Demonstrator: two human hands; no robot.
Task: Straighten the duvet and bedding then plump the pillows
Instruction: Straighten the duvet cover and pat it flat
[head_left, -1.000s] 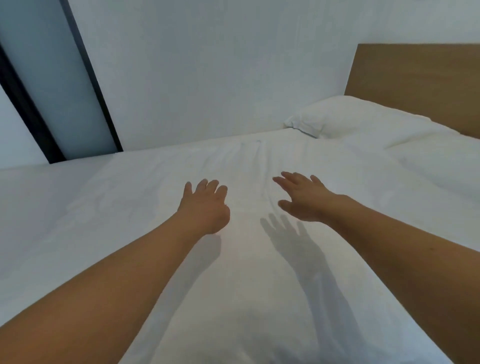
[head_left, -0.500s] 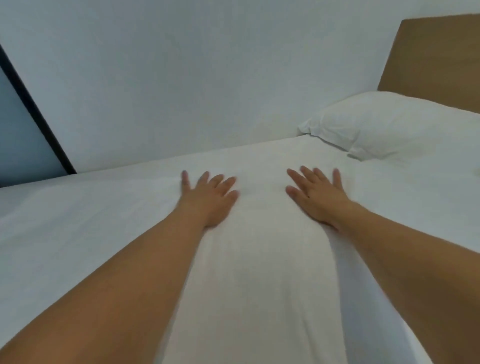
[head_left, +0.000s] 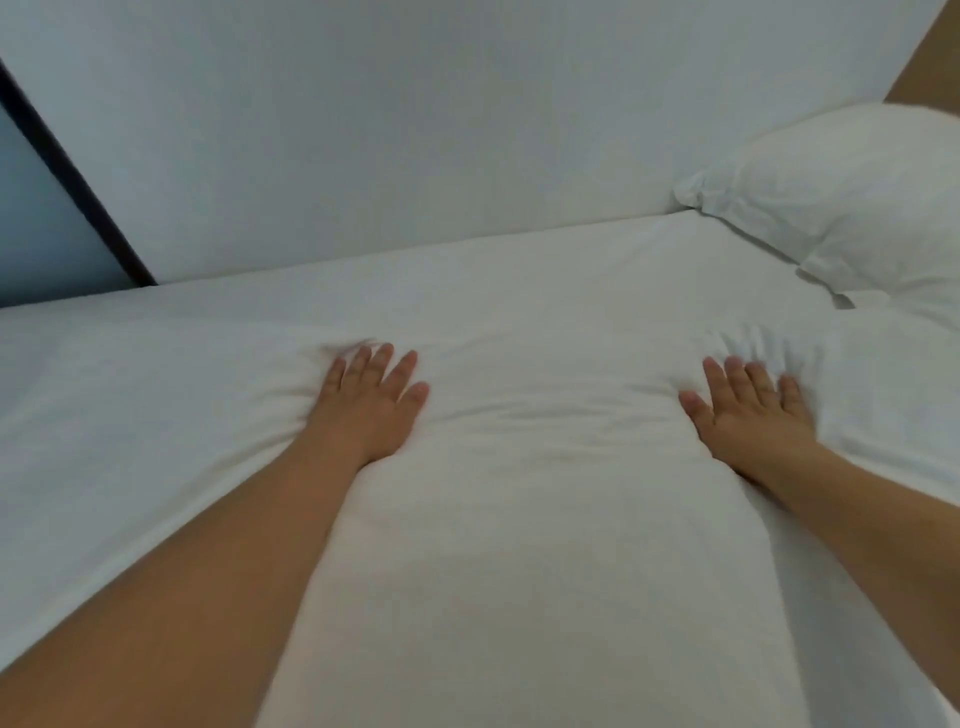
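Smoothing step: left hand (head_left: 371, 402) and right hand (head_left: 753, 410) pressed flat, fingers spread, holding nothing, on the duvet (head_left: 519, 519). Next probably needs outward sweeps before the pillow (head_left: 841, 208).

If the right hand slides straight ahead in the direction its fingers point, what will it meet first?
Probably the bunched folds of the duvet just past the right hand, then the pillow near the bed's head. Depth is unclear, so the hand might pass left of the pillow.
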